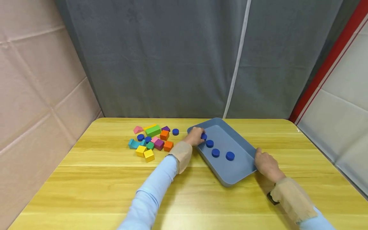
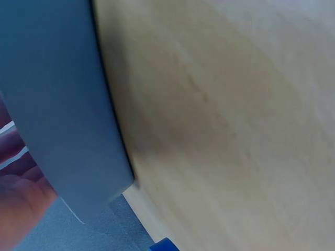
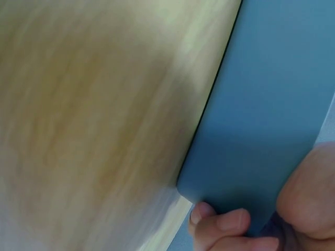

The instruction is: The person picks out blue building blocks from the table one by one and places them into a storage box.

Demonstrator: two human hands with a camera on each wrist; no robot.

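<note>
Reaching over the left rim of a grey-blue tray [image 1: 244, 169], my left hand [image 1: 195, 136] pinches a blue round block [image 1: 203, 136] at its fingertips, just inside the tray. Three more blue round blocks lie on the tray floor, one of them close to the right hand's side [image 1: 230, 156]. My right hand [image 1: 267, 163] grips the tray's right end. In the right wrist view its fingers [image 3: 227, 222] curl under the tray's edge, with the thumb on the other side. The left wrist view shows the tray's outer wall [image 2: 63, 104] hiding part of the left fingers.
Left of the tray, coloured wooden blocks lie in a loose group on the table [image 1: 95, 191], among them a green block [image 1: 153, 131], an orange cube [image 1: 168, 146] and a yellow cube [image 1: 149, 155]. A blue round block [image 1: 175, 132] sits at the group's right. A grey curtain [image 1: 166, 64] hangs behind.
</note>
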